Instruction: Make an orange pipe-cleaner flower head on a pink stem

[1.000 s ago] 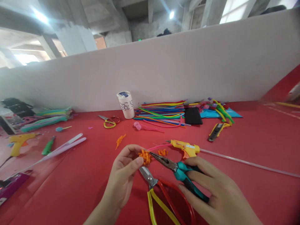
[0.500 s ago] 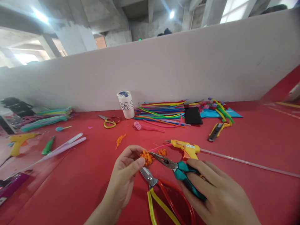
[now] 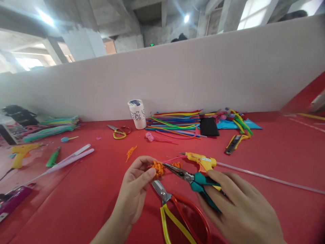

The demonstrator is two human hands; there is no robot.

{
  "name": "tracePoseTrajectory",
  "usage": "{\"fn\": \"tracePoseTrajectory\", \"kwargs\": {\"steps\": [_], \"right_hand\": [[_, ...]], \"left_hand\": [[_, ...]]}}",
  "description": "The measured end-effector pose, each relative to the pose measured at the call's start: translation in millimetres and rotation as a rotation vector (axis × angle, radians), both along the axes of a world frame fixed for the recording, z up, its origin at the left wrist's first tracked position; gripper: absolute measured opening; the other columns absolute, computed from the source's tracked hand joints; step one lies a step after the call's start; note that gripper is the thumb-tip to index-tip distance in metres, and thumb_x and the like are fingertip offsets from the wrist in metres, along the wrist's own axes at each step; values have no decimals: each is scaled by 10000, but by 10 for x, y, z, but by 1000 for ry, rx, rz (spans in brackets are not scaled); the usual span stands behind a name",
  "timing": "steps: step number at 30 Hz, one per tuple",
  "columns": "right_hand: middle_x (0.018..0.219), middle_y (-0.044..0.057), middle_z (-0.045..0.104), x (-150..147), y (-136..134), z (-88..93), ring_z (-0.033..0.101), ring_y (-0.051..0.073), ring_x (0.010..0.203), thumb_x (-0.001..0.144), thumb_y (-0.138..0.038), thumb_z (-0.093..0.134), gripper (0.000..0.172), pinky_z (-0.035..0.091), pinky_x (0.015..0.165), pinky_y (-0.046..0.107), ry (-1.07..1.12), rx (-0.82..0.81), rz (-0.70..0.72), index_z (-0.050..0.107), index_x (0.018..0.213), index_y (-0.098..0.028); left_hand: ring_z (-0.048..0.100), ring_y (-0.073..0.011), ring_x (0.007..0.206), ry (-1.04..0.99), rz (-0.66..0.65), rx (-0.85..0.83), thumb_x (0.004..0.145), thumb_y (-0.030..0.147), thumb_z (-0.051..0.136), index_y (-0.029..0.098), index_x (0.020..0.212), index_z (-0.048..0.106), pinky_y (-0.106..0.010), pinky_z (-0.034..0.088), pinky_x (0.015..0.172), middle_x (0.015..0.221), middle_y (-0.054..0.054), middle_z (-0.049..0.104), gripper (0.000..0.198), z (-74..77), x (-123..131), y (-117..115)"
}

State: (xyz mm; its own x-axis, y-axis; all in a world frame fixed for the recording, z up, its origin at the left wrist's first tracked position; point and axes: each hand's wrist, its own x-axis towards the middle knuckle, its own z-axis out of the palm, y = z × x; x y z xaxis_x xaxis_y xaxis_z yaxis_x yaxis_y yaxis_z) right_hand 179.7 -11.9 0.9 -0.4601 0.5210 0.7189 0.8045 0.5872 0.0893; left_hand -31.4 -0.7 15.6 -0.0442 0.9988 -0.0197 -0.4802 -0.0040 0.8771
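Note:
My left hand (image 3: 137, 184) pinches a frilly orange piece (image 3: 158, 168) between thumb and fingers. My right hand (image 3: 241, 203) is wrapped round the teal handles of long-nose pliers (image 3: 189, 177), whose tips touch the right edge of that orange piece. Just behind the plier jaws lies a second orange piece (image 3: 177, 165), partly hidden. A thin pink stem (image 3: 174, 158) runs behind the tips toward a yellow glue gun (image 3: 201, 161). Below the pliers rest large scissors (image 3: 165, 198) with red and yellow handles.
A third orange piece (image 3: 131, 153), small scissors (image 3: 119, 131), a white cup (image 3: 137, 114), colourful pipe cleaners (image 3: 175, 119), a black flat object (image 3: 209, 126) and a cutter (image 3: 233, 145) lie farther back. At left are another glue gun (image 3: 21, 155) and pale purple strips (image 3: 72, 159).
The pliers have shifted very slightly, and their handles look a little wider apart. The orange piece in my left hand has turned a little.

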Motion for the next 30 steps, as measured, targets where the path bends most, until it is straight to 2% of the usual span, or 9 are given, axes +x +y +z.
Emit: {"fn": "tracePoseTrajectory", "kwargs": {"steps": [5, 9, 30], "right_hand": [[919, 74, 603, 2, 21, 2, 609, 184, 780, 842, -235, 506, 150, 503, 664, 291, 204, -235, 74, 636, 777, -200], [881, 58, 603, 2, 14, -2, 617, 165, 744, 837, -239, 505, 153, 513, 618, 256, 253, -346, 109, 628, 749, -215], [873, 57, 605, -7, 3, -3, 603, 162, 728, 849, -202, 480, 169, 503, 615, 270, 248, -380, 143, 626, 764, -212]], "left_hand": [[636, -169, 794, 15, -1, 8, 721, 188, 685, 173, 868, 649, -273, 518, 715, 849, -50, 660, 153, 2, -24, 15], [633, -151, 777, 22, -8, 15, 722, 178, 685, 176, 868, 656, -260, 525, 717, 859, -42, 662, 149, 3, -20, 7], [604, -128, 785, 76, -13, 55, 735, 151, 670, 182, 874, 656, -245, 506, 737, 874, -29, 651, 143, -27, -12, 12]]}}
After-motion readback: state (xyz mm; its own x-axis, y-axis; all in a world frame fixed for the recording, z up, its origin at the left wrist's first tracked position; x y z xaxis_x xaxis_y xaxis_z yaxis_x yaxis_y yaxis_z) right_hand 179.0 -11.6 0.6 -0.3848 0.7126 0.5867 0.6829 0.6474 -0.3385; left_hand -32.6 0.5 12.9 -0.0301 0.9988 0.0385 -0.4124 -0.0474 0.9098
